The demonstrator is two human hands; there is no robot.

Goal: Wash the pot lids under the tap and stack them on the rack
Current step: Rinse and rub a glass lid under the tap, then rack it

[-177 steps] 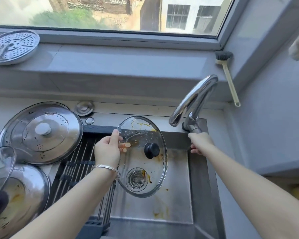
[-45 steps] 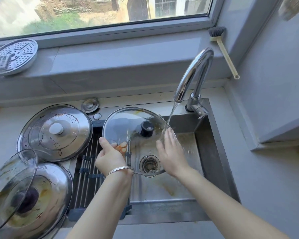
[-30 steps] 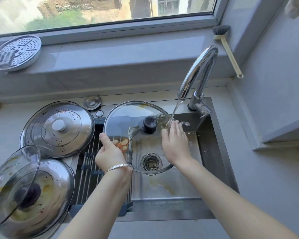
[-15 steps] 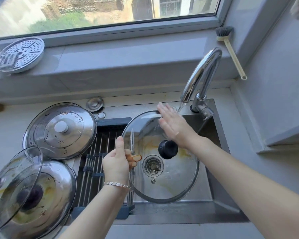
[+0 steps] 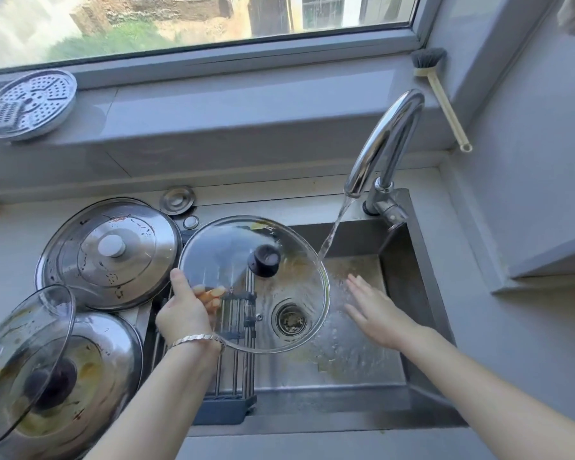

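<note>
Gripping the near-left rim of a glass lid (image 5: pixel 219 250), the left hand (image 5: pixel 183 313) has its thumb on the upper face and its fingers curled beneath, where they show through the glass. A bracelet (image 5: pixel 193 338) sits on that wrist. The lid is held tilted over the sink (image 5: pixel 409 260), black knob (image 5: pixel 264 260) facing up.

Tap (image 5: pixel 385 141) running. The water stream (image 5: pixel 332 234) strikes the lid's rim on the side farthest from the left hand and nearest the right hand (image 5: pixel 375 310).

The right hand is released: fingers straight and spread, palm down, holding nothing. It hangs over the basin just beside the lid's rim, apart from it. Water splashes on the sink floor below it; whether water touches the hand cannot be told.

The drain (image 5: pixel 290 319) shows through the glass between the two hands.

The rack (image 5: pixel 233 376) lies under the left wrist and forearm, spanning the sink's left part.

Beyond the left thumb, a steel lid (image 5: pixel 113 254) lies flat, speckled with residue. Outside the left forearm, a second steel lid (image 5: pixel 107 353) carries a soiled second glass lid (image 5: pixel 24 343), tilted against it.
</note>
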